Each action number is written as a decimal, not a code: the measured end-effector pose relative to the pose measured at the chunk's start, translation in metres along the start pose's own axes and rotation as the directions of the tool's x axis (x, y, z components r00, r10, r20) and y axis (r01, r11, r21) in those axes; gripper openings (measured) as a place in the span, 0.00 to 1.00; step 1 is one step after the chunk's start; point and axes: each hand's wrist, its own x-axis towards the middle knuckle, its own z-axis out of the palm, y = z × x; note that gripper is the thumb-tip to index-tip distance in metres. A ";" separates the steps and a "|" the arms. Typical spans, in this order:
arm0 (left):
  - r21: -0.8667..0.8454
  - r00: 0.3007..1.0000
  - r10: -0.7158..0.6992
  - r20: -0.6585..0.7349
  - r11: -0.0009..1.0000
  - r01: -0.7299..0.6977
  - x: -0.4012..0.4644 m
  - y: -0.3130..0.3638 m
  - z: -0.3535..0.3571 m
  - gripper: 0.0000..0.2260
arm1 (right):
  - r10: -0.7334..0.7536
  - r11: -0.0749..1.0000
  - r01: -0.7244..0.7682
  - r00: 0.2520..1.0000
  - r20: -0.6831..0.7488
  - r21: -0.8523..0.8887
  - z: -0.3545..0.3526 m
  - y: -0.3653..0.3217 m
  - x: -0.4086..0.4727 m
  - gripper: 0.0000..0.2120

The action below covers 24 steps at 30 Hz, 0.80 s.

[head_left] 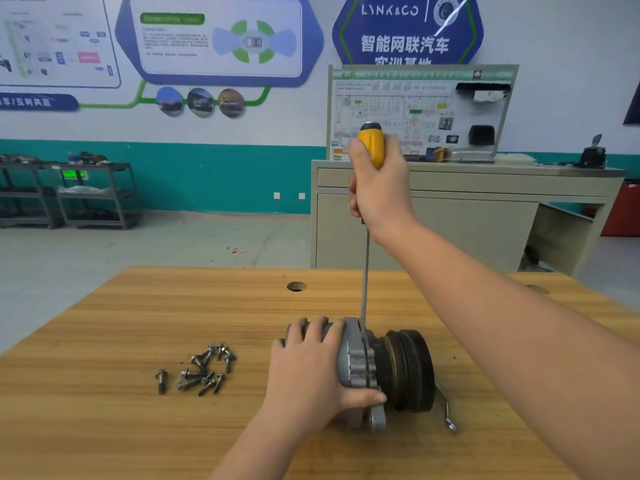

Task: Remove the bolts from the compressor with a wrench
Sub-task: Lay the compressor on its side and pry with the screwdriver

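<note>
On the table (104, 427), with bolts (201, 368) heaped just left of the compressor (388, 362), the left hand (311, 372) clasps its body while the right hand (379, 188) grips an upright screwdriver (371, 147) wedged into the housing seam, so prying seems next.

an automotive training workshop: car-technology wall posters (221, 39), wiring trainer board (419, 112), parts racks (93, 195).

We are reading "LYNK&CO" in white letters on the blue hexagonal wall sign (408, 27), with the Chinese line "智能网联汽车" beneath it; a further line below is cut off by the training board (420, 112). We are also making out "享/互利共赢" on the blue banner (34, 102) at left. Text on the other wall panels and the board is showing too blurred to read.
</note>
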 end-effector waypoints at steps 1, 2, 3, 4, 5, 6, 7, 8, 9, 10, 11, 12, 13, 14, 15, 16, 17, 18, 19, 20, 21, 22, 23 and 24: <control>0.005 1.000 0.002 -0.004 1.000 -0.002 0.001 0.000 0.000 0.54 | 0.002 1.000 -0.002 1.000 0.002 -0.006 0.001 0.000 0.000 0.08; 0.008 1.000 0.003 -0.001 1.000 -0.003 0.001 0.001 0.000 0.54 | 0.007 1.000 -0.007 1.000 0.004 -0.011 0.003 0.000 0.000 0.08; 0.010 1.000 0.003 0.002 1.000 -0.003 0.000 0.001 -0.001 0.54 | 0.012 1.000 -0.012 1.000 0.009 -0.017 0.003 0.000 0.000 0.08; 0.012 1.000 0.004 0.003 1.000 -0.004 0.000 0.001 -0.001 0.54 | 0.013 1.000 -0.013 1.000 0.018 -0.024 0.003 -0.001 0.001 0.08; 0.016 1.000 0.007 0.001 1.000 -0.007 0.000 0.001 -0.001 0.53 | 0.017 1.000 -0.016 0.999 0.028 -0.027 0.003 -0.001 0.001 0.08; 0.020 1.000 0.010 -0.001 1.000 -0.010 0.000 0.002 -0.002 0.53 | 0.022 0.999 -0.022 0.999 0.035 -0.026 0.002 -0.001 0.001 0.08; 0.021 1.000 0.012 -0.002 1.000 -0.012 0.000 0.002 -0.001 0.53 | 0.028 0.999 -0.027 0.999 0.040 -0.026 0.002 0.001 0.000 0.08; 0.022 1.000 0.012 -0.004 1.000 -0.012 0.000 0.001 -0.001 0.53 | 0.027 0.999 -0.026 0.999 0.042 -0.030 0.002 0.003 -0.001 0.08; 0.022 1.000 0.011 -0.008 1.000 -0.011 0.000 0.001 0.000 0.53 | 0.023 0.999 -0.021 0.999 0.042 -0.039 0.001 0.006 -0.001 0.08; 0.022 1.000 0.011 -0.010 1.000 -0.011 0.001 0.001 0.000 0.53 | 0.021 0.999 -0.019 0.999 0.039 -0.051 0.000 0.009 -0.001 0.08; 0.021 1.000 0.012 -0.010 1.000 -0.012 0.002 0.001 0.000 0.53 | 0.023 0.998 -0.021 0.999 0.034 -0.058 0.000 0.011 -0.001 0.08; 0.020 1.000 0.014 -0.006 1.000 -0.014 0.002 0.001 0.001 0.53 | 0.032 0.998 -0.030 0.999 0.032 -0.057 0.000 0.013 0.000 0.07; 0.020 1.000 0.016 -0.004 1.000 -0.016 0.002 0.001 0.001 0.52 | 0.046 0.998 -0.044 0.998 0.035 -0.053 0.000 0.015 0.001 0.07; 0.020 1.000 0.017 -0.004 1.000 -0.017 0.001 0.001 0.001 0.52 | 0.063 0.997 -0.061 0.997 0.045 -0.048 0.002 0.017 0.002 0.07; 0.019 1.000 0.018 -0.008 1.000 -0.018 0.001 0.001 0.001 0.52 | 0.079 0.996 -0.076 0.995 0.061 -0.044 0.006 0.019 0.002 0.08; 0.019 1.000 0.018 -0.012 1.000 -0.018 0.000 0.001 0.002 0.52 | 0.087 0.995 -0.084 0.993 0.079 -0.047 0.010 0.021 0.002 0.08; 0.016 1.000 0.016 -0.015 1.000 -0.016 0.000 0.000 0.002 0.53 | 0.085 0.995 -0.080 0.992 0.091 -0.058 0.014 0.023 0.002 0.08; 0.010 1.000 0.010 -0.019 1.000 -0.010 0.001 0.000 0.002 0.54 | 0.075 0.995 -0.068 0.993 0.094 -0.076 0.018 0.025 0.002 0.08; 0.004 1.000 0.003 -0.021 1.000 -0.003 0.001 0.000 0.003 0.55 | 0.064 0.994 -0.055 0.994 0.092 -0.098 0.021 0.026 0.002 0.08; 0.000 1.000 -0.004 -0.020 1.000 0.004 0.001 0.000 0.003 0.57 | 0.054 0.992 -0.043 0.995 0.089 -0.121 0.024 0.027 0.002 0.08; -0.002 1.000 -0.009 -0.020 1.000 0.009 0.001 0.000 0.003 0.58 | 0.041 0.989 -0.027 0.995 0.093 -0.143 0.027 0.027 0.002 0.08; -0.002 1.000 -0.014 -0.024 1.000 0.014 0.001 0.001 0.004 0.59 | 0.020 0.986 -0.002 0.994 0.112 -0.164 0.032 0.027 -0.001 0.07; 0.002 0.999 -0.021 -0.028 1.000 0.021 0.000 0.002 0.004 0.59 | -0.011 0.981 0.040 0.988 0.154 -0.189 0.041 0.026 -0.006 0.07; 0.010 0.999 -0.031 -0.032 0.999 0.032 -0.001 0.003 0.003 0.59 | -0.048 0.972 0.097 0.973 0.224 -0.214 0.053 0.027 -0.014 0.07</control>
